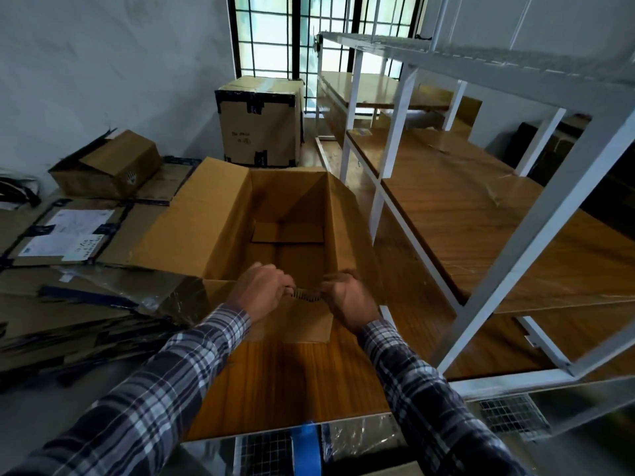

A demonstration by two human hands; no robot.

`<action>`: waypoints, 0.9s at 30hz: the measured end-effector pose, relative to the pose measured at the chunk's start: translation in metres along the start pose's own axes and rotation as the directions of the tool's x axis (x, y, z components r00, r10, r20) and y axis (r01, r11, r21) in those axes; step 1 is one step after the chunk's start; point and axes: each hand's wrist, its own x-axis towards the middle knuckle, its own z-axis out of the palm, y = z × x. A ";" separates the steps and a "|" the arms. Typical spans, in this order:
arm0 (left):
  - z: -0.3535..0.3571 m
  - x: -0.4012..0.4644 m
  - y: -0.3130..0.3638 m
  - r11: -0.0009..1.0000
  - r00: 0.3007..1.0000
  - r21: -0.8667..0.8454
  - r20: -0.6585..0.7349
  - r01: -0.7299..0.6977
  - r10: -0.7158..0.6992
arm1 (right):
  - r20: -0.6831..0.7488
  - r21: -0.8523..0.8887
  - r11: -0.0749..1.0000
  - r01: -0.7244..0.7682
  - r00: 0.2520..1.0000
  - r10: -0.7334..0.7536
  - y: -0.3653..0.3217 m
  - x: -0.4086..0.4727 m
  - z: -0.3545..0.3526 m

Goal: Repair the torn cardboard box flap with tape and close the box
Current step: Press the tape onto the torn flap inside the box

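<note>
An open brown cardboard box [285,214] stands on a wooden surface in front of me, its flaps spread outward. The near flap [295,321] hangs toward me. My left hand [263,290] and my right hand [347,297] both grip the near flap's upper edge, a small gap apart. Between them the corrugated inner layer [305,296] of the cardboard shows as a ragged torn strip. A roll of blue tape [307,448] sits at the bottom edge of the view, below my arms.
Flattened cardboard sheets [79,304] pile up at the left, with a small tipped box [106,166] behind them. A taped closed box [259,121] stands by the window. A white metal rack [515,235] with wooden shelves fills the right.
</note>
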 end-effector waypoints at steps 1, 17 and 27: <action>-0.001 0.001 0.000 1.000 1.000 -0.002 0.005 -0.004 0.004 | 0.006 0.001 1.000 -0.031 0.999 0.031 0.003 0.000 0.001; -0.007 -0.014 -0.025 0.997 0.999 -0.063 -0.016 0.048 -0.049 | 0.226 0.116 0.951 -0.286 0.940 0.255 0.024 -0.012 -0.011; -0.005 -0.010 -0.005 1.000 0.995 0.030 -0.097 0.007 -0.004 | -0.141 -0.082 0.996 -0.020 0.990 0.009 -0.016 -0.010 -0.017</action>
